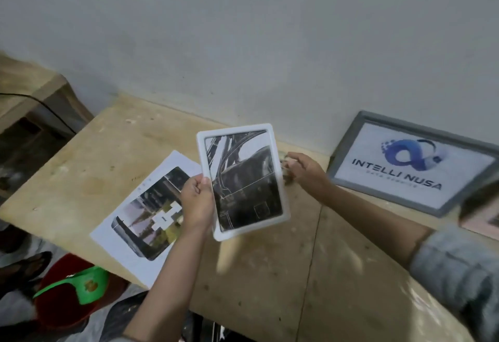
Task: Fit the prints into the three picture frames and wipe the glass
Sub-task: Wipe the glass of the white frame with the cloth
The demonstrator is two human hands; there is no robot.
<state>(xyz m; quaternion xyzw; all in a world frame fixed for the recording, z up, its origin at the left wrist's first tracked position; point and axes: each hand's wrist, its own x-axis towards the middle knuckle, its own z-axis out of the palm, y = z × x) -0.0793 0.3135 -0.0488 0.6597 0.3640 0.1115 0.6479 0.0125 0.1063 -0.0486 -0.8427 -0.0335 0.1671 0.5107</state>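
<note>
My left hand [197,201] grips the white frame [243,179] by its left edge, thumb on the front, fingers curled round the back. Frame's held up off the table [270,274], tilted a bit, top leaning left. There's a dark b&w print inside it, looks like a car door/window, glass side facing me.

My right hand [305,169] is out to the right of the frame, over the table near the wall [243,31], not touching the frame. Fingers point left twd something small on the table by the frame's right edge; too blurry to tell what it is, or whether I've got hold of it. Can't tell the grip on that hand. Grey sleeve [459,268] is pushed up on that arm.

A loose print [145,215] on white paper lies flat on the table, left of and below the white frame, partly under my left hand. One corner hangs past the table's front edge.

The grey frame [413,163] sits at the back right, leaning vs. the wall, w/ an "INTELLI NUSA" logo print in it. Well apart from both hands.

Far right edge: bit of a pinkish thing [483,220], blurred, can't say what.

On the floor bottom left: red bucket [62,306] w/ a green scoop [81,285] on top.
</note>
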